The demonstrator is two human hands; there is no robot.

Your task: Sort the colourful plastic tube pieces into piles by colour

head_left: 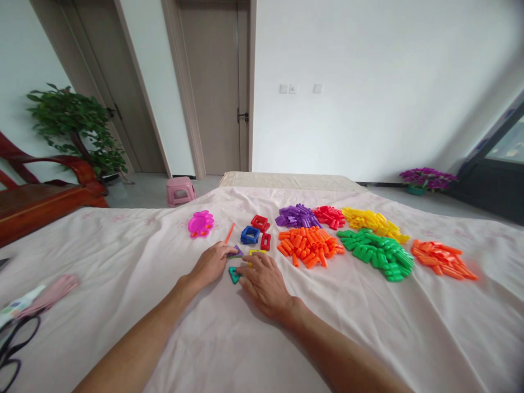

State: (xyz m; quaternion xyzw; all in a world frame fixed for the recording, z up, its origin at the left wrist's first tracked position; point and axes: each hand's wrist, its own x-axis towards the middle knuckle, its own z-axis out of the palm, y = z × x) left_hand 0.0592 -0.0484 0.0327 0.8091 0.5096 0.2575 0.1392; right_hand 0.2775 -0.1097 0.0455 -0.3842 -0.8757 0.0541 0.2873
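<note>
My left hand point(212, 262) rests on the cloth with its fingertips on a purple triangular frame point(236, 251). My right hand point(263, 281) lies palm down, fingers slightly spread, its fingertips over a yellow frame point(257, 252) and at the edge of a teal triangular frame point(234, 275). Just beyond the hands are blue square frames point(249, 235), red square frames point(260, 222) and a red narrow frame point(266, 242). An orange stick point(230, 233) lies beyond my left fingertips. Whether my left fingers grip the purple piece is hard to make out.
Piles of purple point(298, 216), red point(329, 216), yellow point(374, 222), green point(379, 254) and orange point(310, 245) pieces lie to the right, with more orange pieces point(442, 259) farther right. A pink dish point(200, 224) sits at left. Black-framed glasses point(18, 341) lie at the lower left.
</note>
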